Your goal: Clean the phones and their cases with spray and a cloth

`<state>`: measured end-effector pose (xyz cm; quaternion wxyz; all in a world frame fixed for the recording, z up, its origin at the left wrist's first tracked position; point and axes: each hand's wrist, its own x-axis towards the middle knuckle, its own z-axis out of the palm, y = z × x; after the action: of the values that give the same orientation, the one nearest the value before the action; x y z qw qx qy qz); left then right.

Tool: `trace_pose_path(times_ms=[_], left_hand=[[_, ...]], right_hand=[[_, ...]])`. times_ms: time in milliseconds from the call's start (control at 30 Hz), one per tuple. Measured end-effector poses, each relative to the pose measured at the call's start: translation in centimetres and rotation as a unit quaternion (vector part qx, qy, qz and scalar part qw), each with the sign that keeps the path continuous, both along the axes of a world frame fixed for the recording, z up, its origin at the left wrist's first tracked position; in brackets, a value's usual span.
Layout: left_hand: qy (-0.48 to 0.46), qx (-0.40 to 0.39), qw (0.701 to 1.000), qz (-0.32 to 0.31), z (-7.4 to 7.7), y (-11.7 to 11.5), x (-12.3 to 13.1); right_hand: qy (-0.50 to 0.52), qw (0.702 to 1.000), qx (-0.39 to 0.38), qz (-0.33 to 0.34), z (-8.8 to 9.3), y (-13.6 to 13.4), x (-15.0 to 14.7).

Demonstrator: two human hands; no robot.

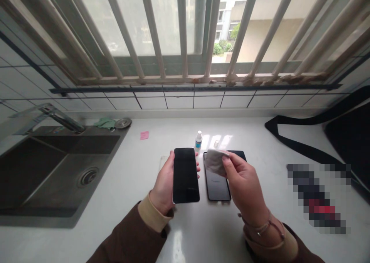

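Observation:
My left hand (164,184) grips a black smartphone (185,175) by its edges, dark screen up, above the white counter (115,216). To its right, my right hand (245,186) pinches a small grey cloth (215,161) between thumb and fingers. Under that hand a second dark phone (216,186) lies flat on the counter. The corner of another dark item (238,154) shows just behind it. A small white bottle with a blue label (198,140) stands behind the held phone. A clear plastic piece (162,162) lies left of my left hand.
A dark steel sink (43,170) with a faucet (60,118) fills the left. A pink note (144,135), green rag (105,122) and metal strainer (123,123) lie near the back. A black bag with strap (347,136) sits right. Barred window above.

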<state>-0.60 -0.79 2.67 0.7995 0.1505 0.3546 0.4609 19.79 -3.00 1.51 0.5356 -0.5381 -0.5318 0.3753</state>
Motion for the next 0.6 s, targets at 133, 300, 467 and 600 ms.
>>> trace_pose_path(times_ms=[133, 300, 467, 600], left_hand=[[-0.022, -0.009, 0.999, -0.031, -0.2, -0.6, 0.6], [-0.080, -0.031, 0.996, -0.032, -0.7, -0.8, 1.3], [-0.065, -0.036, 0.996, 0.043, -0.7, -0.3, 0.9], [-0.010, -0.023, 0.993, 0.112, -0.4, 0.3, 0.0]], right_hand=[[-0.111, 0.989, 0.094, 0.013, -0.4, -0.3, -0.5], [-0.242, 0.932, 0.234, 0.136, -0.3, -0.8, -1.7], [-0.264, 0.906, 0.271, 0.193, -0.3, -1.0, -2.1], [-0.250, 0.890, 0.298, 0.238, -0.2, -1.4, -2.2]])
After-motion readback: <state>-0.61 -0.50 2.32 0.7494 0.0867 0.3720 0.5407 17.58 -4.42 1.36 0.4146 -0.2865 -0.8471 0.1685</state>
